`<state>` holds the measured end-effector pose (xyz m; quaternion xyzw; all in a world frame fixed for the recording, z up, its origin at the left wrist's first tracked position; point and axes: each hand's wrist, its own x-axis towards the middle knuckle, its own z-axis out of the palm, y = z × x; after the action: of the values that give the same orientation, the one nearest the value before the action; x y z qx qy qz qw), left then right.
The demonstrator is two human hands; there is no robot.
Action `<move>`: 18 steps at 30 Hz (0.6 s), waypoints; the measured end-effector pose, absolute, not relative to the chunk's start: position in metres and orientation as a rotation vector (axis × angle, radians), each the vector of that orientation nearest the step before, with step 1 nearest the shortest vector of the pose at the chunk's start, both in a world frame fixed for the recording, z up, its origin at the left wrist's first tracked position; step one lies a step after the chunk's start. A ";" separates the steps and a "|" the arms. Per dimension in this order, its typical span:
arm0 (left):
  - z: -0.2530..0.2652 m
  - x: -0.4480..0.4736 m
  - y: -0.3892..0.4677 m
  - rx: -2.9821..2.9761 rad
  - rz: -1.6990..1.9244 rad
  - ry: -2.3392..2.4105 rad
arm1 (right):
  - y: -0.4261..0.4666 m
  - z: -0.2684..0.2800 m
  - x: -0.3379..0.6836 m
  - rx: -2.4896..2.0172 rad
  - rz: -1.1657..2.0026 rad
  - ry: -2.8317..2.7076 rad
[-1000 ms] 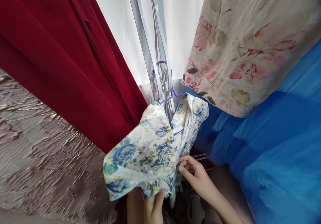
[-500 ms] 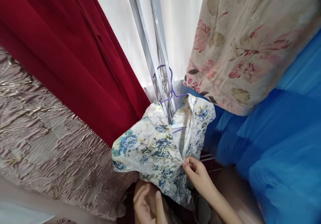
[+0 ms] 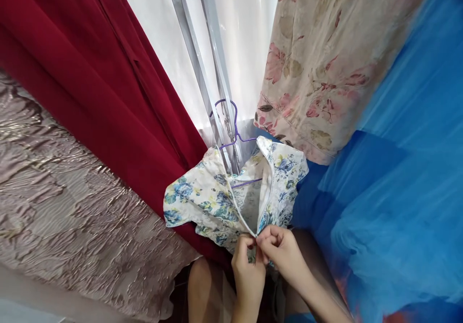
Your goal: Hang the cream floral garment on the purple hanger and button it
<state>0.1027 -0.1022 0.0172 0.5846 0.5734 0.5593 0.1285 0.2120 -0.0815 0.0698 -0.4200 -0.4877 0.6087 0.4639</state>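
Observation:
A white dress with blue and yellow flowers hangs on a purple hanger. Its zipper opening gapes in a V from the neckline down to my hands. At the bottom of the V, my right hand pinches the fabric with thumb and finger. Close beside it, my left hand grips the dress just left of the zipper's lower end. Whether a zipper pull sits between the right fingers cannot be made out. The part of the dress below my hands is mostly hidden.
Grey metal poles rise behind the hanger against a white curtain. To the left hang a red garment and a mauve textured fabric. A beige floral garment and blue tulle hang at right.
My left hand has come up from below the dress and taken hold of it beside my right hand. The zipper opening is spread wider, and the view has shifted slightly.

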 end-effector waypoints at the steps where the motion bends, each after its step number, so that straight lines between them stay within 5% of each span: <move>1: 0.018 0.102 -0.103 1.725 1.610 1.646 | -0.078 0.075 0.210 -1.010 1.514 -1.140; 12: 0.014 0.105 -0.102 1.845 1.347 1.697 | 0.001 0.203 0.184 -0.685 1.311 -1.110; 18: 0.001 0.096 -0.099 1.869 1.206 1.701 | 0.011 0.219 0.178 -0.652 1.253 -1.109</move>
<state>0.0963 -0.0988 0.0007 0.6577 0.5987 0.4245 0.1699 0.1781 0.0114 0.2194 -0.2841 -0.4828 0.5457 0.6231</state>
